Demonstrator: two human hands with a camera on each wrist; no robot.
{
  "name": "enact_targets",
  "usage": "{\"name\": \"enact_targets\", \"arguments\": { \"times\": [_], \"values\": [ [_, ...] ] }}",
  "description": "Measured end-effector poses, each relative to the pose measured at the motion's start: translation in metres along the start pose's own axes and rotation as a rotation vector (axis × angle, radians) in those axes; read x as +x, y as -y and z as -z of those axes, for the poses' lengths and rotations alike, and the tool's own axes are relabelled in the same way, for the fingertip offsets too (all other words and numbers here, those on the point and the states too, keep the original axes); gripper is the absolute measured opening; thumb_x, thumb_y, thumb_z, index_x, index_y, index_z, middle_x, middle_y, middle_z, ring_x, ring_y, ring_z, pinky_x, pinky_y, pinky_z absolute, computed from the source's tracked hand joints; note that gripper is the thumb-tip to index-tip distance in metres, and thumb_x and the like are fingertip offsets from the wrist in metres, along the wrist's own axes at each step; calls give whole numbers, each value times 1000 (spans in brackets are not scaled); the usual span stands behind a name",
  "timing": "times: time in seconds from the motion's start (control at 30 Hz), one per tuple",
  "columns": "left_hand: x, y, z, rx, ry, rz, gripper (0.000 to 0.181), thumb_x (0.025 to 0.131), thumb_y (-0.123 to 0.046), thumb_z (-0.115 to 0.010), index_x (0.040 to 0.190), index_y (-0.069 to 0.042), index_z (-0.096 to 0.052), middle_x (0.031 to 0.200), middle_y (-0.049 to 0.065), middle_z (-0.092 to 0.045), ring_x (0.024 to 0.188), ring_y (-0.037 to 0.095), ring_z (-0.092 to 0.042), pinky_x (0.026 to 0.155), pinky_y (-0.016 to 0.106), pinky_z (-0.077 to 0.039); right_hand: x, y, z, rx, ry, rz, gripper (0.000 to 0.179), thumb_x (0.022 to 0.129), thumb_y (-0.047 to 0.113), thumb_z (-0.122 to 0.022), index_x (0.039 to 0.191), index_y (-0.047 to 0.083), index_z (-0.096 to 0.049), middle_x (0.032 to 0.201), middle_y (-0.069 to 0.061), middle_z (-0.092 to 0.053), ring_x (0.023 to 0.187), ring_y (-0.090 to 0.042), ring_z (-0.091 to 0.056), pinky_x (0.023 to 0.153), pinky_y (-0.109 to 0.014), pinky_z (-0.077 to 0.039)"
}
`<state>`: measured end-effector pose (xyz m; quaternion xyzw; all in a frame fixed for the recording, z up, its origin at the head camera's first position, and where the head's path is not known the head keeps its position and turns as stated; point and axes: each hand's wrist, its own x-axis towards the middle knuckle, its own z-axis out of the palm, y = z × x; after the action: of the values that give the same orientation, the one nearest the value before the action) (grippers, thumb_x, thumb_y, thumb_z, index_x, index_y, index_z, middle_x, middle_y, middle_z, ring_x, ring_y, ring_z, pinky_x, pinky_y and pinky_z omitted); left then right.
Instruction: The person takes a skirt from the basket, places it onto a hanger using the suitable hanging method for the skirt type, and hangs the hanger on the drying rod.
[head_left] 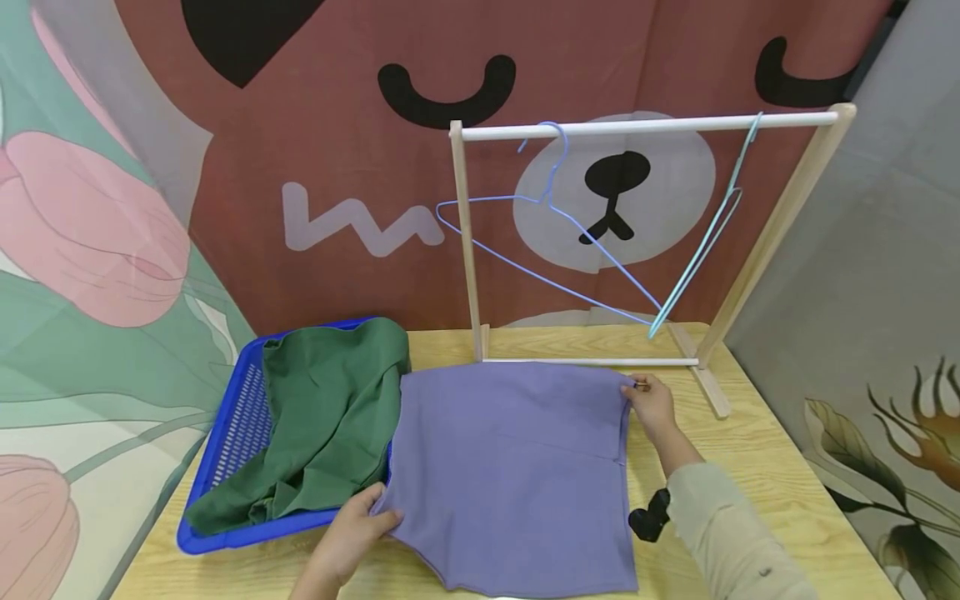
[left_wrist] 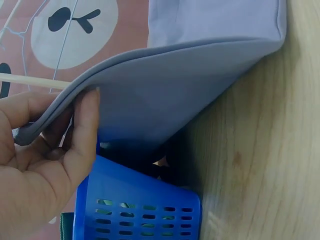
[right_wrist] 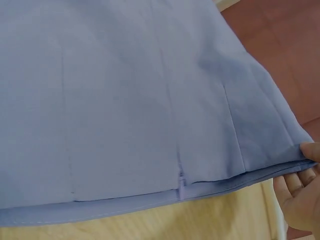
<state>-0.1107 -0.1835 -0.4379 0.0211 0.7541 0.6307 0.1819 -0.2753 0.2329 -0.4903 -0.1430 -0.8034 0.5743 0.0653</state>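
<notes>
A lavender skirt (head_left: pixel 510 475) is spread between both hands in the head view, its left side overlapping the basket's edge. My left hand (head_left: pixel 351 533) pinches its lower left corner; the left wrist view shows thumb and fingers on either side of the cloth edge (left_wrist: pixel 150 55). At the upper right corner, my right hand (head_left: pixel 654 408) pinches the skirt between thumb and fingers. Seams and a small zipper pull (right_wrist: pixel 181 189) show along the waist edge in the right wrist view. Part of my right hand (right_wrist: pixel 300 200) is cut off by that frame.
Left of the skirt, a blue plastic basket (head_left: pixel 225 425) holds green cloth (head_left: pixel 330 408). Behind stands a wooden rack with a white rail (head_left: pixel 637 127), where a blue hanger (head_left: pixel 551 187) and a turquoise hanger (head_left: pixel 705 242) hang. A black object (head_left: pixel 648 517) sits by the right wrist.
</notes>
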Motion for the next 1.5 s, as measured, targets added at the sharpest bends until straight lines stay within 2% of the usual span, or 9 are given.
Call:
{"name": "enact_targets", "arguments": {
  "times": [0.2,0.33,0.47,0.63,0.73,0.87,1.0,1.2,1.5],
  "values": [
    [0,0,-1,30,11,8,27,83,-7,-53,103,10,-47,91,10,-56,76,19,-54,70,35,-44,23,-53,-2,60,129,-26,49,78,17,-64,114,-9,-42,92,-18,-49,80,-28,-50,68,-37,-43],
    [0,0,-3,54,2,1,31,83,-10,-54,106,10,-47,91,10,-57,76,19,-55,70,34,-43,1,-40,-5,-57,212,-94,57,83,10,-53,123,-17,-24,114,-34,-37,104,-45,-39,87,-49,-34],
    [0,1,-6,81,-29,-24,26,83,-11,-54,100,8,-49,89,9,-56,75,17,-53,69,31,-43,-17,-28,-5,-104,286,-119,56,85,7,-47,124,-20,-16,120,-39,-28,109,-49,-31,91,-51,-29],
    [1,5,-11,99,-89,-45,15,86,-10,-49,88,4,-47,78,5,-49,70,12,-48,64,26,-42,-26,-22,-4,-131,336,-156,48,85,4,-46,119,-23,-25,117,-39,-31,106,-48,-36,86,-49,-35],
    [2,8,-13,105,-105,-35,13,87,-10,-48,82,1,-44,75,3,-45,67,11,-46,62,24,-40,-31,-25,-4,-126,360,-184,37,84,2,-47,109,-22,-35,101,-34,-43,90,-41,-48,76,-43,-44],
    [2,9,-15,131,-121,-17,16,87,-12,-49,77,-2,-40,71,2,-41,65,13,-44,59,23,-37,-39,-31,-6,-141,332,-198,8,78,-3,-50,75,-6,-44,68,-10,-45,61,-19,-46,53,-30,-45],
    [1,8,-17,161,-144,-14,19,86,-12,-50,74,-3,-39,68,1,-39,64,14,-42,57,23,-35,-44,-35,-6,-162,273,-164,29,73,-6,-52,57,9,-34,54,-1,-37,49,-12,-40,44,-24,-40],
    [-1,11,-18,179,-168,-30,18,81,-6,-52,69,-2,-40,64,0,-38,60,10,-41,55,21,-35,-39,-34,1,-201,211,-120,24,75,-4,-52,60,6,-37,52,2,-33,47,-9,-36,42,-23,-38],
    [2,35,-19,120,-90,0,9,78,-2,-48,71,1,-43,66,1,-43,62,11,-44,55,23,-37,-26,-27,8,-330,165,-33,8,76,-1,-54,75,-7,-48,62,-6,-47,50,-12,-42,42,-25,-41]
  ]
}}
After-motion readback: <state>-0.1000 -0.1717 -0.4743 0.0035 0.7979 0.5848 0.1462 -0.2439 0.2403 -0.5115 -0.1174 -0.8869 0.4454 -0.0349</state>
